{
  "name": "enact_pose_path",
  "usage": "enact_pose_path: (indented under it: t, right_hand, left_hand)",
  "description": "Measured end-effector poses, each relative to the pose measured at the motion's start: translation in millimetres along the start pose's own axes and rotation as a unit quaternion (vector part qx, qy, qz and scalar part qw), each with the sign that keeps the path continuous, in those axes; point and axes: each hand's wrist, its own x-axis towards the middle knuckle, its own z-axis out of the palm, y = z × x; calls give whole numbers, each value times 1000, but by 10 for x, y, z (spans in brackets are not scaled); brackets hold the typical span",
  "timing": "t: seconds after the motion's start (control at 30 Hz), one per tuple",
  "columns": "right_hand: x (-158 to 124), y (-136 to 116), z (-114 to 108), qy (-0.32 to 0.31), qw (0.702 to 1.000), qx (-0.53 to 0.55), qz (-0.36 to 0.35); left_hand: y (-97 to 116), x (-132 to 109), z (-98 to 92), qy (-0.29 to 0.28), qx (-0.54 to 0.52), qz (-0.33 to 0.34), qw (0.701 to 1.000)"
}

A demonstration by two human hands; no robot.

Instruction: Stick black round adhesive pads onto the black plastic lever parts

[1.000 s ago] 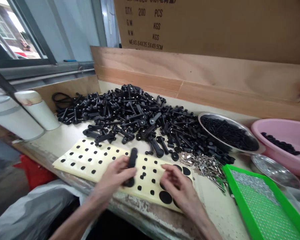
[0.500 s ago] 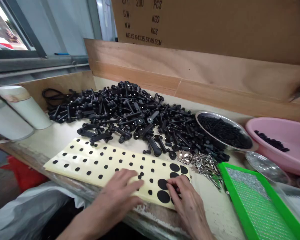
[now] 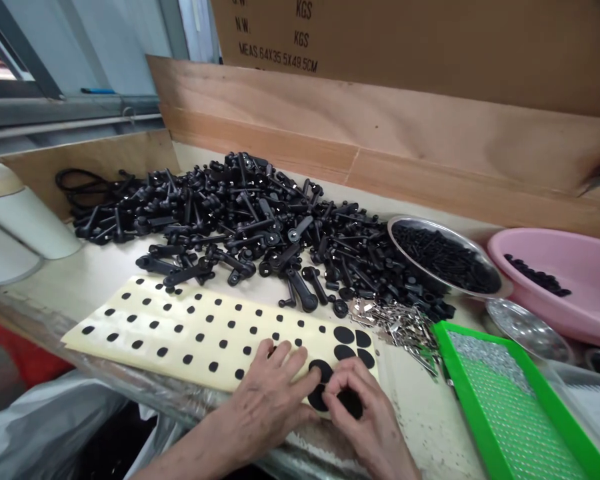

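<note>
Left hand (image 3: 270,407) is laid flat on the cream backing sheet (image 3: 153,337), fingers spread, nothing visibly held; sheet appears to be pinned that way against the front edge of the bench (image 3: 100,273). Right hand (image 3: 365,427) is curled narrowly over the large black adhesive discs (image 3: 321,370) at the sheet's lower right; one disc is covered by the fingers, so whether it is gripped cannot be told. Sheet is apparently kept at the front for reach, with black plastic handles (image 3: 240,220) heaped behind it. Steel bowl (image 3: 430,227) and green tray (image 3: 457,363) are placed to the right. Versus previous frame: hands drawn closer together, right fingers more curled, and sheet shifted left in view.
</note>
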Motion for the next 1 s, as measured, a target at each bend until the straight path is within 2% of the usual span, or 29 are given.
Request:
enact_pose_path:
  t: [0.17, 0.43, 0.77, 0.9, 1.0]
  right_hand:
    - [9, 34, -8, 97, 994, 8, 43]
    - [12, 11, 71, 123, 990, -70, 12]
    - [-1, -66, 37, 12, 998, -55, 14]
    - [13, -24, -103, -42, 998, 34, 41]
    - [57, -36, -221, -32, 989, 120, 82]
  left_hand:
    - [-9, -24, -26, -10, -8, 7, 1000]
    - [39, 35, 11, -18, 14, -4, 1000]
    - [47, -17, -14, -13, 1, -3, 1000]
    - [43, -30, -137, -13, -49, -12, 999]
    - [18, 2, -243, -25, -119, -44, 992]
